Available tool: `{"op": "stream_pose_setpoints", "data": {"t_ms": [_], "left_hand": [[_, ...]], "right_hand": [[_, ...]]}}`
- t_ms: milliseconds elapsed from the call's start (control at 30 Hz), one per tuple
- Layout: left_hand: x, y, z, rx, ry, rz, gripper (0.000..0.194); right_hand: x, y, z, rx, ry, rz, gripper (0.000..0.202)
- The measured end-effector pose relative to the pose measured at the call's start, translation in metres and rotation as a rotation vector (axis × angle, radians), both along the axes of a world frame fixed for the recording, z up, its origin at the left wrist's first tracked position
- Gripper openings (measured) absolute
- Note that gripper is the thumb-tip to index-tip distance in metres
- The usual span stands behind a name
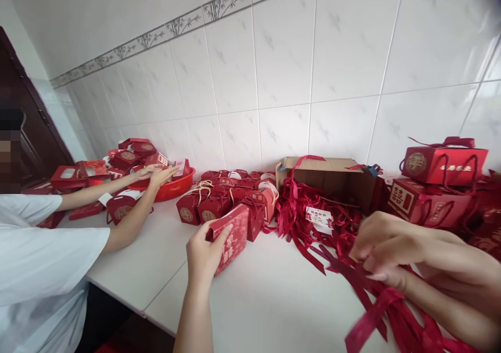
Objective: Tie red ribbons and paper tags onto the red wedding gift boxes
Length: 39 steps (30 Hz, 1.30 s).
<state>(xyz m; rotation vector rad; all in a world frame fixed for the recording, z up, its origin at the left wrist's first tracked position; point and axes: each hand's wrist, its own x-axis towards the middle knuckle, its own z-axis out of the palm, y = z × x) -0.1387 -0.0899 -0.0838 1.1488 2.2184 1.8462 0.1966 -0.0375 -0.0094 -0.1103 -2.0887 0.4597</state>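
My left hand (205,248) grips a red patterned box (234,238) by its side, thumb on the front face, above the white table. At the right, my right hand (407,264) is closed, fingertips pinched on a dark red ribbon (371,319) whose end hangs toward the front. Loose red ribbons (297,207) spill from an open cardboard box (329,178) between and beyond the hands. A small white printed card (320,220) lies on them. Behind the held box stand several finished red boxes (215,202) with cord handles.
Stacked red gift boxes (442,162) stand at the right by the tiled wall. To the left, another person's hands (156,175) reach over a red basin (172,189) beside a pile of red boxes (127,157). The white table's (156,275) front edge crosses the lower left.
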Motion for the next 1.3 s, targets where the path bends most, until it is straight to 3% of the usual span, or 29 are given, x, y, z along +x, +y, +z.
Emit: {"op": "stream_pose_setpoints", "data": {"t_ms": [100, 200, 333, 433, 567, 667, 733, 900, 1100, 1300], "left_hand": [[0.037, 0.003, 0.006, 0.015, -0.026, -0.254, 0.035], [0.07, 0.009, 0.005, 0.036, -0.095, -0.492, 0.031], [0.099, 0.018, -0.012, 0.007, -0.155, -0.623, 0.028], [0.11, 0.02, -0.022, 0.019, -0.181, -0.642, 0.027], [0.115, 0.021, -0.026, 0.085, -0.176, -0.613, 0.027], [0.117, 0.022, -0.028, 0.133, -0.271, -0.572, 0.051], [0.117, 0.023, -0.031, 0.159, -0.231, -0.552, 0.063], [0.112, 0.023, -0.034, 0.117, 0.063, -0.524, 0.015], [0.112, 0.023, -0.032, 0.078, 0.035, -0.53, 0.019], [0.112, 0.022, -0.031, 0.073, 0.041, -0.526, 0.021]], "right_hand": [[-0.011, 0.01, -0.005, -0.096, -0.073, 0.052, 0.011], [-0.024, 0.026, -0.025, -0.321, -0.111, 0.056, 0.011], [-0.037, 0.043, -0.06, -0.57, -0.088, 0.052, 0.019], [-0.043, 0.046, -0.077, -0.637, -0.069, 0.118, 0.018], [-0.052, 0.039, -0.085, -0.608, -0.043, 0.11, 0.013], [-0.057, 0.035, -0.091, -0.6, 0.019, 0.079, 0.012], [-0.059, 0.034, -0.095, -0.615, 0.05, 0.045, 0.013], [-0.062, 0.034, -0.101, -0.606, 0.098, -0.046, 0.014], [-0.063, 0.032, -0.108, -0.49, 0.096, -0.081, 0.007], [-0.065, 0.029, -0.107, -0.484, 0.117, -0.105, 0.006]]}}
